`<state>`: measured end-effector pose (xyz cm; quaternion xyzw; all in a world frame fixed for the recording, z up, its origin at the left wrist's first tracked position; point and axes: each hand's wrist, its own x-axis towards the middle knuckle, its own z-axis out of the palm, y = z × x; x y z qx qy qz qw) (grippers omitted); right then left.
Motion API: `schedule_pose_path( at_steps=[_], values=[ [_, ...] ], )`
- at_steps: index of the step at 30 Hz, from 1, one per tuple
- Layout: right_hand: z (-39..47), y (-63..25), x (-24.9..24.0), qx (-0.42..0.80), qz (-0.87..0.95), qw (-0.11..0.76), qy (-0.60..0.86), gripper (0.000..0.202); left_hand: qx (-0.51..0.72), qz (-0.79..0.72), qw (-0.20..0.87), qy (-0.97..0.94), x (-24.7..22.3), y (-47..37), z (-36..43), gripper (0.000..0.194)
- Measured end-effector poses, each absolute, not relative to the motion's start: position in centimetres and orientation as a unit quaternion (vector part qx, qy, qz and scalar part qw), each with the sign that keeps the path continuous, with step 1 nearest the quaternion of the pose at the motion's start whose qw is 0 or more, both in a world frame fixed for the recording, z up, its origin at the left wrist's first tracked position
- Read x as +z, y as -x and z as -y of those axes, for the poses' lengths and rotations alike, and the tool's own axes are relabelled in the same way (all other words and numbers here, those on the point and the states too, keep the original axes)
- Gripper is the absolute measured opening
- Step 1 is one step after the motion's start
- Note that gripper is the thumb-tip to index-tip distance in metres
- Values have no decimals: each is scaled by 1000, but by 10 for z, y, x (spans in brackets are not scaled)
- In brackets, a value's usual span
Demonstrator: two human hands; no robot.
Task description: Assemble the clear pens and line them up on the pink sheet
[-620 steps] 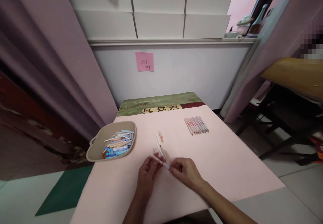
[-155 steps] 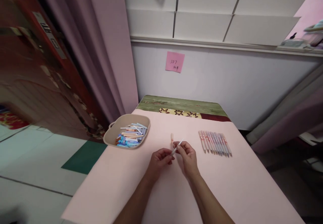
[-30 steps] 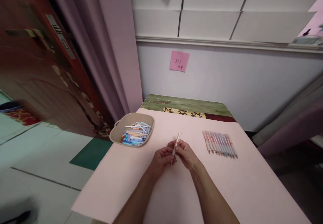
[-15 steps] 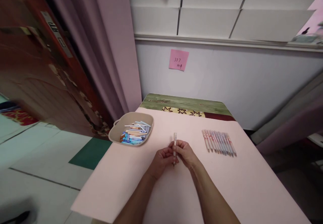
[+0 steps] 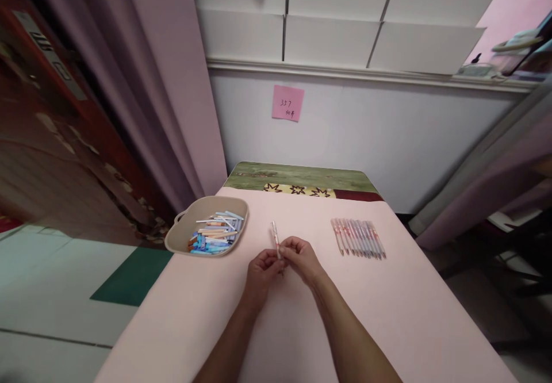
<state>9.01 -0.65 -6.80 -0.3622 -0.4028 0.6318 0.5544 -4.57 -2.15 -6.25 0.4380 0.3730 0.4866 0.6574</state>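
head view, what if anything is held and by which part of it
A slim pen, held by its lower half in both the left grip and right grip.

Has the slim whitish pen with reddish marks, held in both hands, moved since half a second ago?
Yes. The pen has tipped left: its upper end is nearer the rounded beige bin.

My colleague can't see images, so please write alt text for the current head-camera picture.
A left hand and right hand hold a slim pen, slightly tilted, above a pink-covered table. A beige basket of mostly blue, white and tan pieces sits left; a row of pens lies right.
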Motion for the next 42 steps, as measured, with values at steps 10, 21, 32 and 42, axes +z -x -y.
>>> schedule_pose_path(
  at_steps=[10, 21, 32, 42],
  values=[
    [5, -89, -65, 493, 465, 519, 521, 19, 487, -395, 631, -458, -65, 42, 23, 26],
    [5, -195, -37, 100, 411, 234, 875, 20, 478, -408, 628, -459, -68, 43, 22, 28],
    [8, -206, -54, 60, 388, 175, 903, 34, 515, -433, 585, -454, -67, 44, 41, 28],
    [21, -151, -55, 59, 509, 301, 804, 39, 610, -663, 304, -309, -52, 208, 187, 37]
  ],
)
